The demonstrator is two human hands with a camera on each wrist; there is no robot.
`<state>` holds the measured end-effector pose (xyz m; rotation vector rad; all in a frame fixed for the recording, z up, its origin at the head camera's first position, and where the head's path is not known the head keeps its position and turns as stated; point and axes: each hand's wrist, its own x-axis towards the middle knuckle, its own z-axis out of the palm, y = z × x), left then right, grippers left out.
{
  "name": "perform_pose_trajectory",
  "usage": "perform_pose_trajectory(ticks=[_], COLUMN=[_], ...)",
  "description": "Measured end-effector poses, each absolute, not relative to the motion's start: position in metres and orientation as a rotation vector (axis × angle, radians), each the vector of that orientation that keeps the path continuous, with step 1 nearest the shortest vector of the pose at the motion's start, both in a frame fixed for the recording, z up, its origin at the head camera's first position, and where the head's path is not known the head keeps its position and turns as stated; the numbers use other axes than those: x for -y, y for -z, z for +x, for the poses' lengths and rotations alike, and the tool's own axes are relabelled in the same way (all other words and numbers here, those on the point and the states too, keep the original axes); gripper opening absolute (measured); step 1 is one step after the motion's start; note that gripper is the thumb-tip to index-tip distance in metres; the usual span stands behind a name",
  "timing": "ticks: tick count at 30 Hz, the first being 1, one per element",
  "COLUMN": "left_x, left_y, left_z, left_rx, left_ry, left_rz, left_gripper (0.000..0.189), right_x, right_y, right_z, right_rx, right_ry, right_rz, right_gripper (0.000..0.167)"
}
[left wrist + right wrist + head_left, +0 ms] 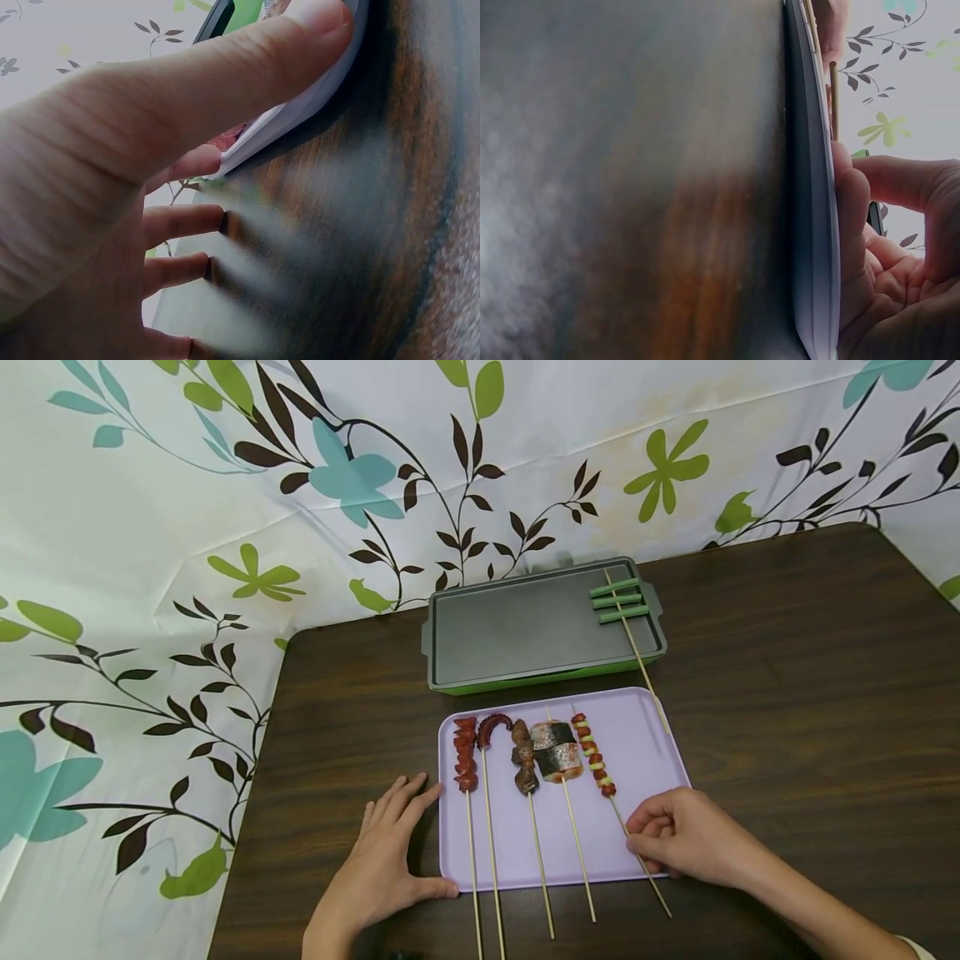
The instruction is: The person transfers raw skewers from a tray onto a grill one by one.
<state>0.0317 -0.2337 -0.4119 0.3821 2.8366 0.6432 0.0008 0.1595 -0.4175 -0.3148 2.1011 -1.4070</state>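
Observation:
My right hand (pixel 690 837) pinches the stick of a skewer (pixel 597 762) threaded with small red and pale green pieces, lying on a lilac tray (pixel 645 752). In the right wrist view, the curled fingers (pixel 853 202) are right at the rim of the tray. My left hand (pixel 386 856) is spread at the left side of the tray, its thumb (pixel 247 60) at the rim and the other fingertips on the table. Left of the pinched skewer lie a fish skewer (pixel 557 750), a brown meat skewer (pixel 525 760), a tentacle skewer (pixel 489 727) and a red skewer (pixel 466 756).
Behind the tray stands a grey grill plate (pixel 517 635) on a green base. A skewer of green stalks (pixel 624 613) lies on its right side, its stick reaching over the tray's far right corner. Dark wood table (pixel 810 693) surrounds them, with a patterned cloth (pixel 540 460) behind.

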Motion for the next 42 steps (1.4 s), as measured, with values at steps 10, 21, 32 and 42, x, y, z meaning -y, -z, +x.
perform_pose_trajectory(ticks=[10,21,32,42], left_x=[0.233,0.234,0.234,0.234], left_y=[0.411,0.412,0.413,0.413], left_z=[0.033,0.033,0.033,0.033], left_rx=[-2.842,-2.842,-2.840,-2.835], left_ry=[-0.642,-0.642,-0.646,-0.644], left_rz=[0.387,0.388,0.385,0.379], left_gripper=[0.115,0.115,0.115,0.115], right_x=[-0.163,-0.169,-0.170,-0.170], right_y=[0.417,0.407,0.398,0.386], right_z=[0.002,-0.002,-0.002,-0.007], right_rx=[-2.098,-2.122,-2.124,-2.161], right_ry=[1.437,1.451,1.464,1.430], right_rz=[-0.338,-0.385,-0.432,-0.412], right_gripper=[0.011,0.011,0.004,0.004])
